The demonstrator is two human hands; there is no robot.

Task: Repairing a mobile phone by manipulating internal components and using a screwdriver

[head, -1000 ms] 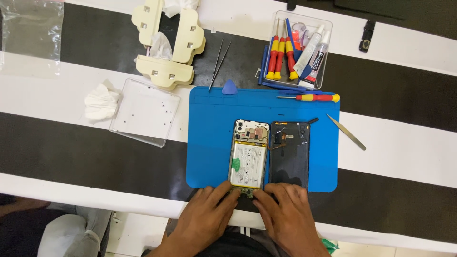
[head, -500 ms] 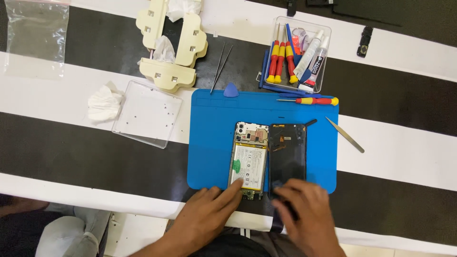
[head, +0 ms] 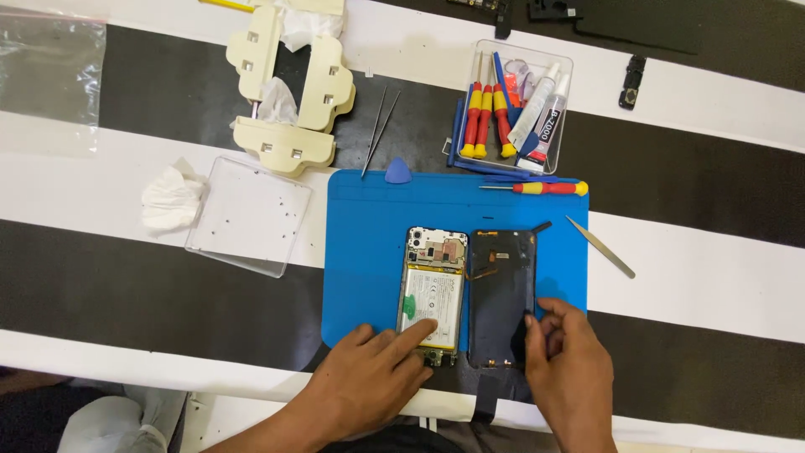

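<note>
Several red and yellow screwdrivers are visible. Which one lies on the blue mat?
The single screwdriver lying sideways along the top edge of the blue mat. The other three stand together inside the clear tray above it.

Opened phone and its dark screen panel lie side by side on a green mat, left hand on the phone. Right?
Not quite: the mat is blue, as the head view shows. The opened phone and dark screen panel do lie side by side, left hand on the phone.
</note>
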